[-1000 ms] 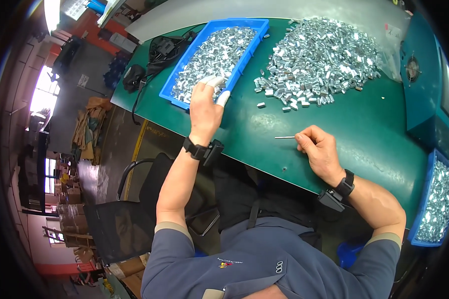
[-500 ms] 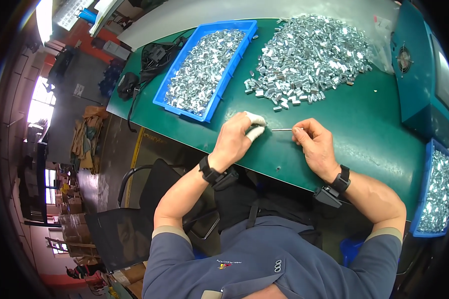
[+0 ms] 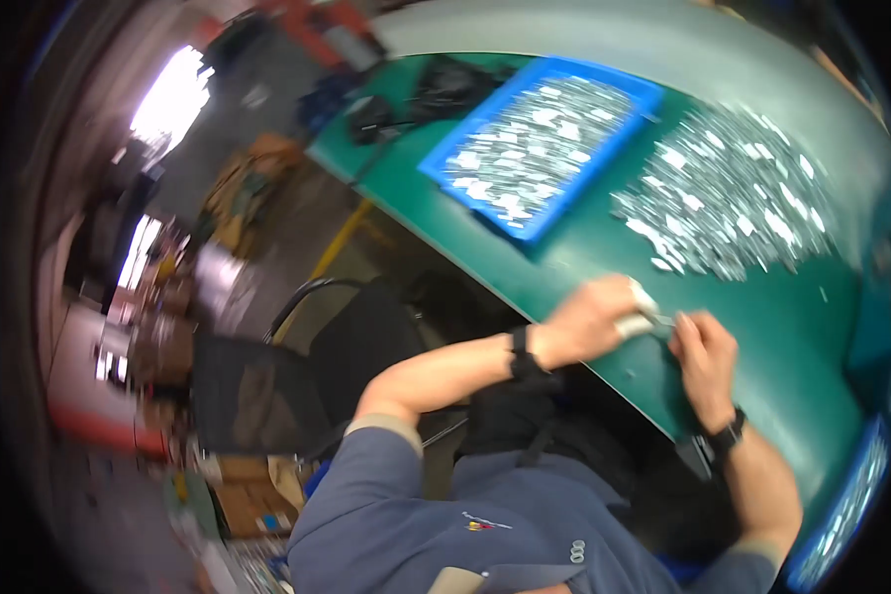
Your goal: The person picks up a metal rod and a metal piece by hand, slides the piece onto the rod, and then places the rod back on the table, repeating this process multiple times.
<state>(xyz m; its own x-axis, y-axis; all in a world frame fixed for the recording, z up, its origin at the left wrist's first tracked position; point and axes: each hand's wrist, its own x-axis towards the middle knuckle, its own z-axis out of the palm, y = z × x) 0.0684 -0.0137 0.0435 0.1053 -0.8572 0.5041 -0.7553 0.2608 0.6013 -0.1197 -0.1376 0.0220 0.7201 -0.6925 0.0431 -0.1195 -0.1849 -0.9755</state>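
On the worktop, head view: the picture is blurry, so small things are hard to make out.
Worktop (image 3: 762,327): green, with a curved near edge that runs past both hands.
Left hand (image 3: 592,319): it rests on the worktop just beside the right hand. Its fingers are curled, with pale wraps on the fingertips (image 3: 642,297). They seem to pinch a small shiny piece (image 3: 660,319), but the blur keeps me from being sure.
Right hand (image 3: 705,354): it sits on the worktop, touching or almost touching the left hand. Its fingers are bent in toward the same small shiny piece. I cannot tell if it grips the piece.
Small shiny piece: it is between the two hands, low over the worktop, near the worktop's near edge.
Wrist bands: a dark band (image 3: 521,352) is on the left wrist, and a dark band (image 3: 727,434) is on the right wrist.
Pile of shiny metal bits (image 3: 733,208): it lies loose on the worktop, past the hands, well apart from them.
Blue tray (image 3: 543,144): it stands on the worktop to the left of the pile and is full of the same shiny bits.
Second blue tray (image 3: 841,505): it sits at the worktop's right end, near the right elbow.
Dark cords (image 3: 445,84): they lie on the worktop beyond the blue tray.
Chair (image 3: 297,366): dark, off the worktop, on the person's left.
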